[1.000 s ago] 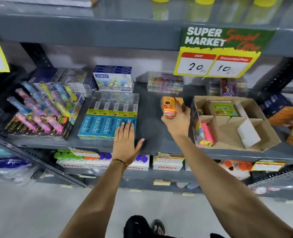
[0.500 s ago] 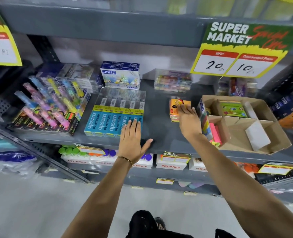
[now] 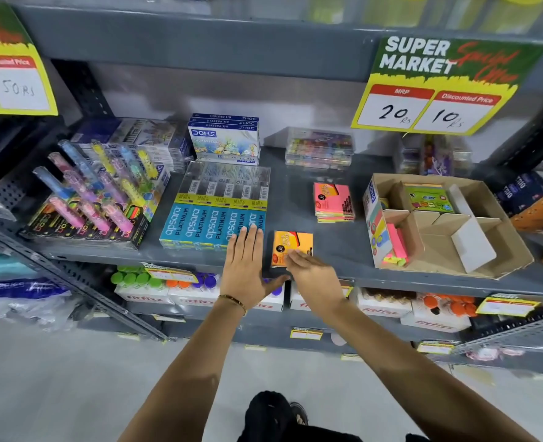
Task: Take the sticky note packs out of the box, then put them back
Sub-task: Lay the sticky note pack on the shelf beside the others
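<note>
An orange sticky note pack [image 3: 292, 245] lies flat near the front edge of the grey shelf [image 3: 334, 247]. My right hand [image 3: 315, 279] rests its outstretched fingertips on that pack's near corner, without curling around it. My left hand [image 3: 248, 266] lies flat and open on the shelf just left of the pack. Farther back sits a small stack of packs with a pink one on top [image 3: 333, 202]. The open cardboard box [image 3: 487, 266] stands to the right. It holds a green pack [image 3: 428, 197] at the back and a pink pack [image 3: 394, 242] on edge at its left side.
Blue Apsara pencil boxes [image 3: 214, 218] touch my left fingertips. Highlighter packs [image 3: 91, 199] stand at the left, a Doms box [image 3: 224, 138] and clear cases [image 3: 319, 149] at the back. Orange boxes [image 3: 541, 215] sit right of the cardboard box. A price sign [image 3: 436, 87] hangs above.
My right hand brought the orange pack from the stack at the back down to the shelf's front edge. The pink pack now tops the stack. My left hand stayed put.
</note>
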{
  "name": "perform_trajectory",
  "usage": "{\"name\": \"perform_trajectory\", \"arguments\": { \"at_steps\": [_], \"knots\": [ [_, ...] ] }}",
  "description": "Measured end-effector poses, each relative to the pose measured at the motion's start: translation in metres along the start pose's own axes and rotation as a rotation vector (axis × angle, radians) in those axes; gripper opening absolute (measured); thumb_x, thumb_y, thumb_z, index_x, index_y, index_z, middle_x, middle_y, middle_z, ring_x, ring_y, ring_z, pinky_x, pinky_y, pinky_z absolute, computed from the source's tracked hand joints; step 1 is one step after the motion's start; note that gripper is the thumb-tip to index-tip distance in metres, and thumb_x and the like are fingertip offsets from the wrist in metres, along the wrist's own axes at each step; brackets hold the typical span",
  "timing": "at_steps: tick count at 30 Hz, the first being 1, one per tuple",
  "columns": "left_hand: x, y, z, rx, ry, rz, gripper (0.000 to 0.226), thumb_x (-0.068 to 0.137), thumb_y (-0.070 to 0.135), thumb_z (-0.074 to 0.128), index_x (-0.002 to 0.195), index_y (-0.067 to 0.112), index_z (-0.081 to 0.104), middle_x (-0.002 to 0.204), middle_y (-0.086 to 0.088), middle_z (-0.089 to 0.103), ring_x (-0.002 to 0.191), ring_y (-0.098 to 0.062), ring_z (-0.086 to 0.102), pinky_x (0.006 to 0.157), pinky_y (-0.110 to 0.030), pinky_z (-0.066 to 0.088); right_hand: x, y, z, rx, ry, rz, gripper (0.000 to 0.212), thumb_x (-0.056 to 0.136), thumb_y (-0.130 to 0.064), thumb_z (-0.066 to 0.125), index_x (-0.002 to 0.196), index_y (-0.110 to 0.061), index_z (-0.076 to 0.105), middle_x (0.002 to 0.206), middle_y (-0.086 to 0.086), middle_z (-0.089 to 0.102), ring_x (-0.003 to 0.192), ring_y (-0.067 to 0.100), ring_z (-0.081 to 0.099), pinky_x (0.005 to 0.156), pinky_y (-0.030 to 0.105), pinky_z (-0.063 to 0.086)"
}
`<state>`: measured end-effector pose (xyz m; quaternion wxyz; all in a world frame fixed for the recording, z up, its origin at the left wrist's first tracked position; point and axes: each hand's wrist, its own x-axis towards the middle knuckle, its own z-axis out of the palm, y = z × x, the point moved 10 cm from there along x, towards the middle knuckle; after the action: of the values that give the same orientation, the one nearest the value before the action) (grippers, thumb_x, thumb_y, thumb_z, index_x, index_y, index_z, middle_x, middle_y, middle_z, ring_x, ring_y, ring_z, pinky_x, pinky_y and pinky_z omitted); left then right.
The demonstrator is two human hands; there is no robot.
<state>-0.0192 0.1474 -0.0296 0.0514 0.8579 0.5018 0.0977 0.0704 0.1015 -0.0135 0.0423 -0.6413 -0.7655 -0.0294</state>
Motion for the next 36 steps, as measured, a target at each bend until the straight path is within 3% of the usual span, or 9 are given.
{"name": "perform_trajectory", "arguments": {
  "at_steps": [2, 4, 6, 8, 12, 16, 23, 29, 36],
  "knots": [
    [0.0, -0.001, 0.001, 0.006, -0.003, -0.005, 0.106, 0.074, 0.081, 0.026, 0.141, 0.0, 0.019, 0.147, -0.021, 0.03, 0.136, -0.036, 0.022, 0.11, -0.051, 0.011, 0.001, -0.004, 0.0, 0.019, -0.062, -0.008, 0.058, 0.069, -0.008, 0.082, 0.123, -0.01, 0.062, 0.132, 0.007, 0.062, 0.119, 0.021, 0.061, 0.09, 0.03, 0.054],
    [0.0, -0.001, 0.003, 0.02, -0.011, -0.004, 0.106, 0.073, 0.081, 0.029, 0.141, 0.001, 0.017, 0.148, -0.02, 0.028, 0.137, -0.035, 0.021, 0.11, -0.051, 0.01, 0.006, 0.005, -0.012, 0.085, -0.057, 0.03, 0.037, 0.09, -0.005, 0.058, 0.127, -0.008, 0.054, 0.132, 0.01, 0.059, 0.114, 0.027, 0.062, 0.088, 0.036, 0.054],
    [0.001, -0.002, 0.004, 0.044, -0.013, -0.01, 0.107, 0.073, 0.081, 0.03, 0.142, 0.0, 0.018, 0.148, -0.02, 0.028, 0.137, -0.035, 0.02, 0.11, -0.05, 0.008, 0.019, 0.037, -0.036, 0.158, 0.076, 0.185, 0.032, 0.094, -0.003, 0.052, 0.126, -0.004, 0.054, 0.123, 0.016, 0.064, 0.103, 0.031, 0.067, 0.083, 0.038, 0.056],
    [0.002, -0.002, 0.004, 0.047, -0.01, -0.011, 0.108, 0.072, 0.081, 0.032, 0.141, 0.0, 0.021, 0.147, -0.02, 0.03, 0.137, -0.035, 0.022, 0.11, -0.05, 0.008, 0.037, 0.08, -0.042, 0.158, 0.113, 0.321, 0.046, 0.094, 0.0, 0.049, 0.139, -0.001, 0.041, 0.14, 0.019, 0.05, 0.128, 0.032, 0.051, 0.104, 0.039, 0.044],
    [0.001, 0.0, 0.002, 0.017, 0.001, 0.004, 0.107, 0.07, 0.078, 0.036, 0.139, -0.002, 0.025, 0.145, -0.021, 0.034, 0.135, -0.036, 0.025, 0.11, -0.05, 0.012, 0.062, 0.117, -0.017, 0.05, -0.167, 0.357, 0.073, 0.091, 0.009, 0.043, 0.151, -0.004, 0.005, 0.161, 0.013, 0.005, 0.148, 0.028, 0.007, 0.122, 0.036, 0.012],
    [0.001, 0.0, 0.001, 0.025, -0.003, -0.001, 0.106, 0.071, 0.078, 0.035, 0.14, -0.002, 0.025, 0.144, -0.021, 0.034, 0.135, -0.036, 0.026, 0.109, -0.05, 0.01, 0.06, 0.117, -0.027, -0.017, -0.139, 0.297, 0.071, 0.081, 0.019, 0.049, 0.145, -0.005, 0.03, 0.153, 0.014, 0.033, 0.137, 0.031, 0.039, 0.102, 0.041, 0.045],
    [0.001, -0.002, 0.003, 0.1, 0.002, -0.018, 0.108, 0.072, 0.081, 0.028, 0.142, 0.0, 0.02, 0.149, -0.017, 0.028, 0.138, -0.033, 0.019, 0.11, -0.047, 0.006, 0.014, 0.095, -0.071, -0.075, 0.299, 0.21, 0.063, 0.045, 0.017, 0.078, 0.105, -0.001, 0.072, 0.102, 0.013, 0.076, 0.089, 0.025, 0.074, 0.061, 0.031, 0.06],
    [0.001, 0.001, 0.0, 0.074, 0.035, -0.01, 0.108, 0.072, 0.081, 0.034, 0.142, 0.0, 0.019, 0.149, -0.017, 0.027, 0.138, -0.033, 0.017, 0.111, -0.046, 0.003, -0.05, 0.069, -0.015, -0.055, 0.164, 0.172, 0.07, 0.026, 0.014, 0.084, 0.094, -0.001, 0.076, 0.095, 0.012, 0.077, 0.082, 0.025, 0.075, 0.061, 0.036, 0.06],
    [0.002, 0.0, 0.002, 0.076, 0.012, -0.016, 0.109, 0.071, 0.082, 0.03, 0.143, 0.001, 0.018, 0.149, -0.017, 0.026, 0.139, -0.032, 0.016, 0.11, -0.046, 0.002, -0.042, 0.079, -0.033, 0.14, 0.208, 0.339, 0.04, 0.064, 0.006, 0.078, 0.103, 0.003, 0.072, 0.102, 0.017, 0.075, 0.084, 0.029, 0.075, 0.064, 0.04, 0.06]
  ]
}}
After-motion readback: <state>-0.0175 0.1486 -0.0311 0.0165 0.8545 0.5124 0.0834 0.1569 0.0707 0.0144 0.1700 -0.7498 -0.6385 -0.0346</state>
